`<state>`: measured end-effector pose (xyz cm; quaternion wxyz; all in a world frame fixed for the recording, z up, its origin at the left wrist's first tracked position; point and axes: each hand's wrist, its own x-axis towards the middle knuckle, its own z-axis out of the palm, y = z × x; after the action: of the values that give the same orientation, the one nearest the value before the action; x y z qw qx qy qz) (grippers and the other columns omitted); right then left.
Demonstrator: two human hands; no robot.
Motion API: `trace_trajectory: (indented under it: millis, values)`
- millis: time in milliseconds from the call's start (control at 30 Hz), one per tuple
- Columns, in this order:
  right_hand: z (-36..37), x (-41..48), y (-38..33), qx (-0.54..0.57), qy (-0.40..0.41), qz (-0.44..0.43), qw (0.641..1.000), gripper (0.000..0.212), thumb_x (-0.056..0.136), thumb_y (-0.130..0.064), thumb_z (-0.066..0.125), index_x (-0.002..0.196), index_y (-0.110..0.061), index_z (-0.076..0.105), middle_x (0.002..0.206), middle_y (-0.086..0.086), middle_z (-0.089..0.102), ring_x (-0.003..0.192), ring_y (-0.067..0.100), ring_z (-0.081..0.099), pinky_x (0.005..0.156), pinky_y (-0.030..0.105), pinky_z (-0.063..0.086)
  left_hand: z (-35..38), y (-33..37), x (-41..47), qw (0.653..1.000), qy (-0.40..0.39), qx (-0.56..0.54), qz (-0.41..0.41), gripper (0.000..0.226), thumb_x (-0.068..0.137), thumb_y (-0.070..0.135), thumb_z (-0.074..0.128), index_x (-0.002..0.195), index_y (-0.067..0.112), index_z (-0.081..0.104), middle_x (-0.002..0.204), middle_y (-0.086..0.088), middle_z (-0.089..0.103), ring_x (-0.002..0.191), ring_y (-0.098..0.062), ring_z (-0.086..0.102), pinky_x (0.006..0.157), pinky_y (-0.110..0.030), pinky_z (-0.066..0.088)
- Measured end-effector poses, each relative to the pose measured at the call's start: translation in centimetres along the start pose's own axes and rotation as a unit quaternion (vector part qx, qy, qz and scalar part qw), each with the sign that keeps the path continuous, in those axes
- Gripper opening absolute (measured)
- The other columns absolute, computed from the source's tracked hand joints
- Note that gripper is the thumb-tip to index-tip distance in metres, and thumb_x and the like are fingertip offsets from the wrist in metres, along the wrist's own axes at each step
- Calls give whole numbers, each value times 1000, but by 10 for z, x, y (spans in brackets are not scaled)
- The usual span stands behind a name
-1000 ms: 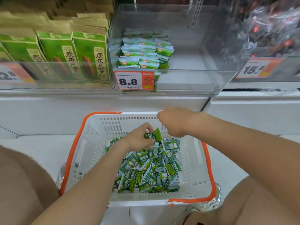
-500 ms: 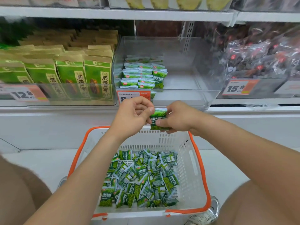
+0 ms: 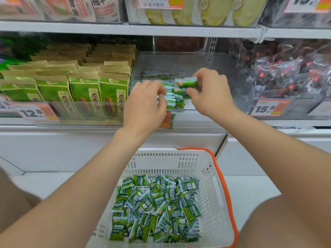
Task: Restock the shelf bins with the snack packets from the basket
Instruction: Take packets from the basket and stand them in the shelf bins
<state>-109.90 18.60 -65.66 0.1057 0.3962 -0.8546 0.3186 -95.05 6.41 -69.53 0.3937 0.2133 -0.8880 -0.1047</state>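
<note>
A white basket with an orange rim (image 3: 221,178) stands low in front of me, holding several small green snack packets (image 3: 155,206). Above it a clear shelf bin (image 3: 211,68) holds neat rows of the same packets (image 3: 176,97) on its left side. My right hand (image 3: 209,93) pinches a green packet (image 3: 187,82) over those rows, inside the bin. My left hand (image 3: 145,102) hovers at the bin's front left with fingers curled; whether it holds a packet is hidden.
Kraft-and-green seed bags (image 3: 84,93) fill the bin to the left, behind a 12.8 price tag (image 3: 33,112). Dark wrapped snacks (image 3: 290,74) fill the bin to the right, tagged 15.8 (image 3: 265,108). A shelf board (image 3: 161,30) runs overhead. The clear bin's right half holds nothing.
Both hands rose from the basket to the clear bin. The packet passed between the hands half a second ago; my right hand now holds it over the stacked rows.
</note>
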Motion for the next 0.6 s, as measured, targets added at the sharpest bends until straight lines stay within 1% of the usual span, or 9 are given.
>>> trace_trajectory:
  millis: [67, 133, 200, 267, 333, 433, 500, 567, 600]
  values:
    - [17, 20, 11, -55, -68, 25, 996, 25, 87, -24, 77, 105, -8, 70, 99, 13, 69, 102, 38, 60, 79, 38, 48, 3, -3, 9, 998, -40, 53, 8, 15, 95, 26, 57, 105, 20, 67, 105, 1, 69, 104, -27, 59, 84, -44, 49]
    - [31, 36, 17, -60, -120, 75, 988, 35, 86, -23, 80, 116, -8, 71, 112, 16, 67, 111, 38, 61, 80, 33, 47, 6, -6, 15, 995, -69, 70, 25, 20, 92, 25, 57, 107, 20, 68, 107, -1, 70, 106, -28, 60, 90, -42, 46]
    - [43, 46, 19, -48, -146, 113, 982, 37, 86, -19, 80, 120, -7, 70, 114, 16, 65, 115, 34, 61, 81, 33, 51, 6, -7, 19, 994, -97, 42, 33, 23, 89, 16, 56, 108, 18, 69, 107, -3, 69, 106, -28, 61, 92, -40, 43]
    - [53, 53, 21, -49, -156, 141, 976, 37, 86, -17, 80, 119, -7, 66, 117, 16, 62, 114, 33, 61, 81, 32, 51, 7, -5, 19, 990, -136, 0, 30, 26, 90, 9, 53, 109, 17, 69, 109, -3, 67, 105, -26, 61, 89, -38, 44]
    - [60, 59, 18, -57, -168, 153, 972, 42, 84, -17, 82, 121, -9, 63, 121, 16, 60, 107, 31, 61, 81, 31, 53, 7, -4, 20, 986, -163, -5, 20, 28, 93, 10, 50, 111, 21, 68, 113, -1, 67, 106, -26, 60, 84, -38, 44]
    - [63, 66, 14, -52, -173, 161, 970, 38, 80, -4, 77, 115, -7, 63, 107, 13, 56, 94, 30, 67, 80, 39, 63, 9, -6, 19, 984, -177, 19, 0, 27, 96, 15, 46, 107, 28, 67, 115, 3, 66, 106, -25, 59, 73, -37, 38]
    - [62, 67, 13, -58, -166, 150, 973, 35, 78, -1, 74, 111, -6, 63, 102, 13, 61, 95, 30, 71, 75, 40, 64, 9, -6, 17, 982, -183, 35, 6, 27, 97, 16, 44, 100, 31, 66, 113, 4, 65, 108, -24, 58, 75, -36, 35]
    - [62, 66, 13, -73, -168, 139, 973, 29, 78, -10, 81, 98, -7, 61, 91, 11, 65, 91, 28, 72, 61, 33, 59, 10, -6, 16, 982, -182, 44, 9, 25, 97, 17, 43, 94, 33, 63, 112, 4, 62, 108, -24, 56, 78, -36, 34]
    - [62, 64, 14, -87, -164, 136, 973, 35, 78, -21, 86, 95, -8, 57, 89, 9, 63, 88, 29, 71, 58, 31, 53, 10, -6, 16, 982, -181, 45, 10, 25, 98, 18, 43, 93, 34, 61, 111, 5, 61, 108, -24, 55, 78, -36, 34]
